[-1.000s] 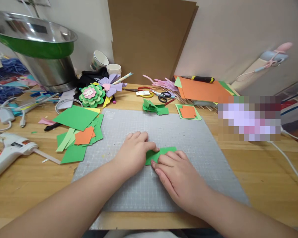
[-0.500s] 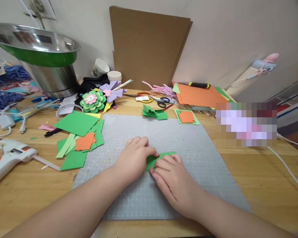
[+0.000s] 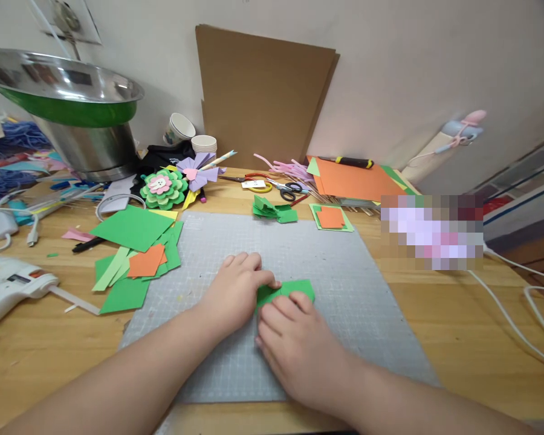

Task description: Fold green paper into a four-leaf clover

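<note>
A small piece of green paper (image 3: 299,290) lies on the grey cutting mat (image 3: 344,338), partly covered by both hands. My left hand (image 3: 236,290) is closed on its left end, with the thumb along the upper edge. Against the lower edge, my right hand (image 3: 292,344) presses with bent fingers, its fingertips on the paper. The two hands are close together. Beyond them on the mat's far edge sit folded green pieces (image 3: 274,209) and a small stack of squares with an orange one (image 3: 330,217) on top.
Green and orange paper scraps (image 3: 131,229) overlap the mat's left side. A white glue gun (image 3: 18,290) lies at the left. Scissors (image 3: 288,188), a paper flower (image 3: 163,187), orange sheets (image 3: 349,181) and a steel bowl (image 3: 63,84) stand or lie behind. White cables (image 3: 512,308) run at the right.
My right hand has shifted left and slightly down along the green paper, uncovering more of its right end. The whole view has moved a little. My left hand keeps its place on the paper.
</note>
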Motion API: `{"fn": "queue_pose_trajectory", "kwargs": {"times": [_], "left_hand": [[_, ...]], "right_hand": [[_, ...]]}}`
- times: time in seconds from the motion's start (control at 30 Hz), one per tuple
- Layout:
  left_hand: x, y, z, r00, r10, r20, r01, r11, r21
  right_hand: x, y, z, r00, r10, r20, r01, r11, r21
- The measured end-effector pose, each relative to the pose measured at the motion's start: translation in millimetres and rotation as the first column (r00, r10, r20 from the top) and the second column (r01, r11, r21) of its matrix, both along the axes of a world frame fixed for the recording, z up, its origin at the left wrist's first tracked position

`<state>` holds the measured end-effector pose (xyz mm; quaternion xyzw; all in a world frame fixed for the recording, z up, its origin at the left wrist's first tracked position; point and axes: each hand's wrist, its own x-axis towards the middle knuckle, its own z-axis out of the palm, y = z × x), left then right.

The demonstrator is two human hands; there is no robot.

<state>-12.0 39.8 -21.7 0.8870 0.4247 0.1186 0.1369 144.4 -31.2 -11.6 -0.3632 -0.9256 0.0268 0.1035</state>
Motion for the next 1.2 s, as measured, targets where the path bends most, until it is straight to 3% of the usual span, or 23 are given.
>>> {"fn": "queue_pose_trajectory", "kwargs": {"times": [0.13,0.37,0.53,0.7,0.8,0.97,1.1,1.2], "left_hand": [[0.0,-0.1,-1.0,1.0,-0.003,0.001,0.003,1.0,-0.008],[-0.6,1.1,-0.4,1.0,-0.016,-0.01,0.015,1.0,-0.018],[-0.6,0.0,2.5,1.0,-0.026,-0.009,0.026,0.999,-0.023],[-0.5,-0.1,3.9,1.0,-0.025,0.0,0.025,0.999,-0.033],[-0.8,-1.4,4.2,1.0,-0.02,0.01,0.02,0.999,-0.038],[-1.6,-8.2,7.9,0.999,-0.003,0.039,0.006,0.997,-0.071],[-2.1,-12.0,12.4,0.998,0.009,0.066,0.001,0.991,-0.137],[-3.6,-13.0,15.8,0.998,-0.002,0.059,0.011,0.987,-0.161]], "right_hand": [[23.6,-1.1,15.5,0.961,-0.239,-0.138,0.195,0.942,-0.274],[29.5,-2.4,12.6,0.909,-0.383,-0.165,0.306,0.882,-0.359],[27.9,-5.4,8.4,0.886,-0.434,-0.163,0.349,0.856,-0.381],[34.0,-11.9,6.2,0.85,-0.472,-0.233,0.418,0.874,-0.248],[38.3,-11.6,6.2,0.879,-0.417,-0.231,0.38,0.906,-0.188],[47.0,1.3,-2.9,0.971,-0.189,-0.148,0.187,0.982,-0.029],[52.2,13.2,-14.8,0.992,-0.011,-0.123,0.022,0.996,0.087],[53.2,17.0,-17.4,0.991,0.033,-0.133,-0.018,0.994,0.112]]}}
